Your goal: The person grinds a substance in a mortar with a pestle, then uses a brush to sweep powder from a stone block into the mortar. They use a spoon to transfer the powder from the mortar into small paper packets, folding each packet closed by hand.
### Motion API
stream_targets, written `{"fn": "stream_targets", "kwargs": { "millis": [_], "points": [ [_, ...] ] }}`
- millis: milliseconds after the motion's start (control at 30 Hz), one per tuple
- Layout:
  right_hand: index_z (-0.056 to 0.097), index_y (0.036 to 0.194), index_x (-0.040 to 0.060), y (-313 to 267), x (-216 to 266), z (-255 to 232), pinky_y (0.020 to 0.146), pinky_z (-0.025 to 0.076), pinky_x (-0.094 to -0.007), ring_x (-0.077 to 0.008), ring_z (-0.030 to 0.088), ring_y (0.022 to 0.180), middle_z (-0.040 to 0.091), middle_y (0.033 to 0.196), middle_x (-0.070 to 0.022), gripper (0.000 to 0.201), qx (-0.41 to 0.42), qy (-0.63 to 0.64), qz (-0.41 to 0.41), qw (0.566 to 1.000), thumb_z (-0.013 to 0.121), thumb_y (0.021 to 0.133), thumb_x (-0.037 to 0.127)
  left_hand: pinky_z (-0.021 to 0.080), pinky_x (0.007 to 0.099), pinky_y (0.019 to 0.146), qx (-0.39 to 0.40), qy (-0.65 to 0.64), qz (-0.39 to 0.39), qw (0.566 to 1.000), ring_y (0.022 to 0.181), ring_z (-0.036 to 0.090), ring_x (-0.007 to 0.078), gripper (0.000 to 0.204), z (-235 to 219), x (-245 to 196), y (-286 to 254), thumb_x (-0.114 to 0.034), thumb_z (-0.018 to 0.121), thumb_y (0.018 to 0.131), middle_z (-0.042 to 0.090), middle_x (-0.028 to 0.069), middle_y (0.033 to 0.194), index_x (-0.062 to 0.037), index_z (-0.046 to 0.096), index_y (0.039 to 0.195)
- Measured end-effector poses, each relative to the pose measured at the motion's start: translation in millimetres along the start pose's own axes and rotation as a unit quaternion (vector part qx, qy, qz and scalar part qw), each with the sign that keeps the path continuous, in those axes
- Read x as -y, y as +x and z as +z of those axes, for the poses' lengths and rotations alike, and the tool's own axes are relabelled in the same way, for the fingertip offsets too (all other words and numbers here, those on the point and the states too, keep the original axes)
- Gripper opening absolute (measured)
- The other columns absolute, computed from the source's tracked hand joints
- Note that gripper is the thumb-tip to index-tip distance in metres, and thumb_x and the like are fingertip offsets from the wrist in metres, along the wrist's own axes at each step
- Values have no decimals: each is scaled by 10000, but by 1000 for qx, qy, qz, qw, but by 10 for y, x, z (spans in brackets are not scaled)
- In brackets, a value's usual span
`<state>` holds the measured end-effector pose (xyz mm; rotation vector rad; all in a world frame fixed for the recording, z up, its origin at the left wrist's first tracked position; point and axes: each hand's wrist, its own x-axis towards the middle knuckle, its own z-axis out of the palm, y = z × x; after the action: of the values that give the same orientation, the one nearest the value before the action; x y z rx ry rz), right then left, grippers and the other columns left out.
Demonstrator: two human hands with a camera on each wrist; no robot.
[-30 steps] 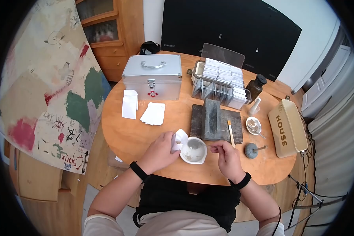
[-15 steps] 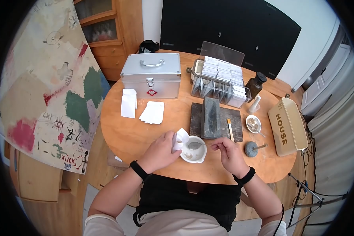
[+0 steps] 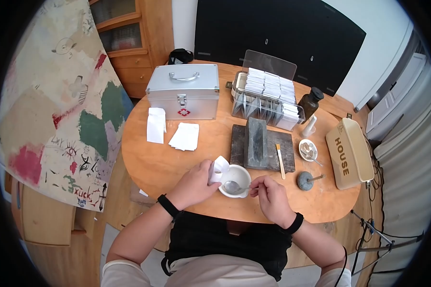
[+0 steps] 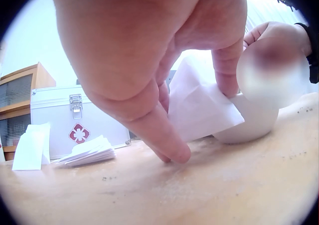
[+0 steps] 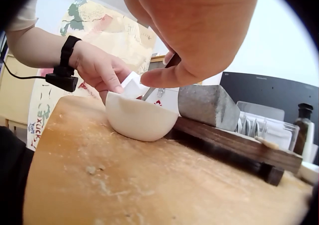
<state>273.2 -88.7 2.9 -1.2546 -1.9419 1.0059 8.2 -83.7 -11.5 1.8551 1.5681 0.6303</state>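
Note:
A white bowl [image 3: 242,175] stands near the table's front edge. At its left rim my left hand [image 3: 194,183] holds a folded white paper [image 3: 216,175] between thumb and fingers, its mouth tilted toward the bowl; the left wrist view shows the paper [image 4: 199,103] against the bowl. My right hand [image 3: 275,198] pinches the handle of a metal spoon, whose round end [image 3: 232,187] is inside the bowl. In the right wrist view the bowl [image 5: 139,119] hides the spoon's lower end. What the paper contains is too small to tell.
Behind the bowl a grey stone block [image 3: 256,143] lies on a dark board with a brush [image 3: 280,161]. To the right are a round stone [image 3: 305,181], a small dish [image 3: 308,150] and a cream box [image 3: 350,155]. Farther back stand a metal case [image 3: 183,93] and a packet box [image 3: 268,98].
My right hand has moved a little left and down, and the spoon's end has shifted toward the bowl's lower left. My left hand and the paper have hardly moved.

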Motion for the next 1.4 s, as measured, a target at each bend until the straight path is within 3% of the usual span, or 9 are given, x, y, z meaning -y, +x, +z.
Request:
{"fn": "stream_targets", "kwargs": {
  "millis": [300, 633, 700, 833, 1200, 1400],
  "points": [
    [584, 1051, -34, 71, -98, 130, 767, 618, -314, -188, 742, 835, 702, 911, -117, 150, -54, 173, 66, 981, 437, 1081, -20, 562, 437, 886, 0, 4, -2, 1000, 1029, 692, 375, 532, 12, 15, 3, -200, 785, 900, 665, 255, 1167, 49, 515, 1285],
    [568, 1051, -29, 14, -107, 171, 788, 614, -305, -171, 727, 855, 685, 935, -114, 148, -54, 135, 14, 989, 428, 1094, -10, 555, 445, 906, -3, 12, -2, 1000, 1060, 683, 388, 565, -9, -14, -6, -216, 786, 902, 667, 259, 1177, 53, 509, 1315],
    [556, 1069, -24, -1, -199, 193, 795, 613, -309, -172, 724, 872, 684, 966, -112, 142, -66, 209, 33, 975, 421, 1105, 6, 555, 445, 906, -6, 8, 0, 1000, 1058, 683, 388, 564, 3, 8, -4, -219, 785, 903, 667, 259, 1175, 53, 510, 1313],
    [548, 1086, -18, 12, -251, 194, 795, 614, -309, -170, 721, 874, 680, 991, -111, 143, -64, 220, 18, 973, 413, 1114, 21, 554, 444, 906, -4, 7, -4, 1000, 1061, 681, 389, 564, -13, -12, -10, -222, 786, 902, 665, 260, 1175, 53, 511, 1310],
    [488, 1133, 32, 155, -314, 201, 805, 629, -333, -200, 712, 852, 673, 1029, -147, 112, -74, 293, 102, 948, 381, 1132, 64, 539, 459, 936, -30, 8, -4, 999, 1103, 660, 412, 591, -10, 18, -16, -244, 795, 895, 659, 265, 1193, 48, 509, 1321],
    [489, 1133, 31, 148, -400, 165, 812, 628, -340, -205, 712, 860, 673, 1031, -147, 114, -94, 324, 97, 936, 381, 1133, 69, 524, 471, 961, -46, -5, -25, 999, 1135, 642, 428, 598, -80, 7, -16, -264, 797, 889, 656, 265, 1207, 42, 516, 1319]
  ]
}}
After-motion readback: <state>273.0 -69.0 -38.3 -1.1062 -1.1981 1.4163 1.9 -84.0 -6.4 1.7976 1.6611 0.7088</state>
